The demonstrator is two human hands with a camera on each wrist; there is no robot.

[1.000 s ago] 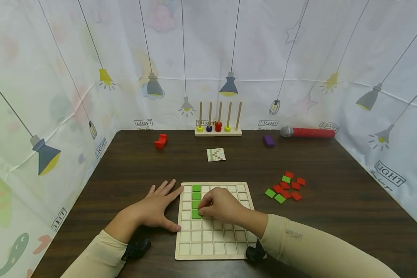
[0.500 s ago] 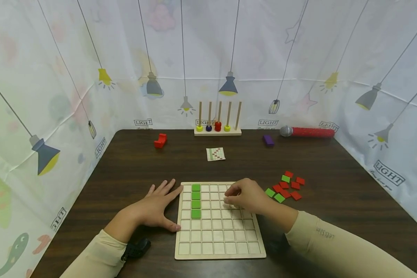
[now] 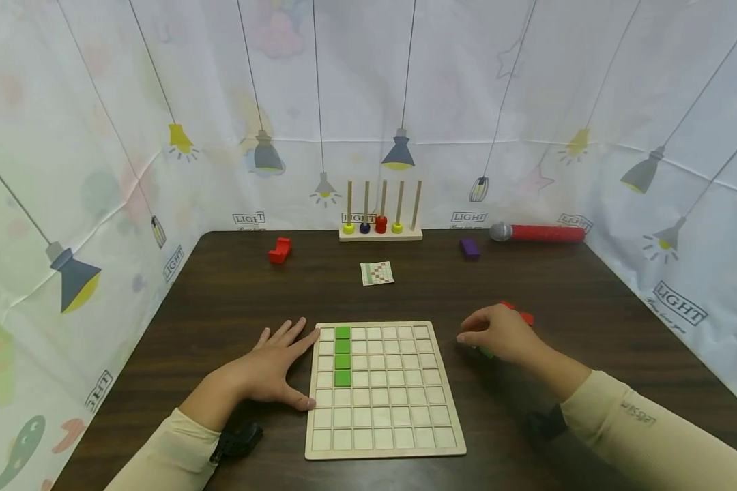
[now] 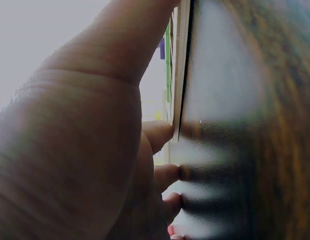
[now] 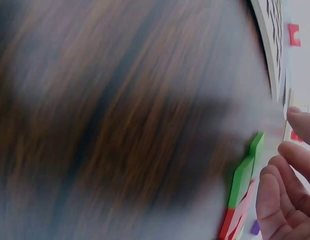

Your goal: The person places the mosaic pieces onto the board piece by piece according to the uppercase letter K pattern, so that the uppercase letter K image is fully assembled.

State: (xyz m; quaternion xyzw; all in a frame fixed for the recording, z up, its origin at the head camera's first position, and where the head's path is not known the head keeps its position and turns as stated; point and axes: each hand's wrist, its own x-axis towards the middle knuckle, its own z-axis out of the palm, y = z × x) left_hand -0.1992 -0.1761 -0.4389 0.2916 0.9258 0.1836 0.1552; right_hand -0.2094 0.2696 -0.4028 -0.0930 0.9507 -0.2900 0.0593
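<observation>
A wooden grid board lies flat, with several green square tiles in a column near its left side. My left hand rests on the table at the board's left edge, fingers spread, thumb and index fingertip at the rim. In the left wrist view its fingertips stand along the board's edge. To the right of the board, my right hand hovers by the loose tiles and covers most of them. The right wrist view shows its fingers bent and apart, nothing between them, beside green tiles and red tiles.
A small card with a printed grid pattern lies beyond the board. Along the back stand a peg bead counter, a red block, a purple block and a red microphone. A printed cloth hangs behind the table.
My right hand has moved away from the green column, across the board and right to the loose tiles. The left hand has stayed at the board's edge. The view has shifted slightly.
</observation>
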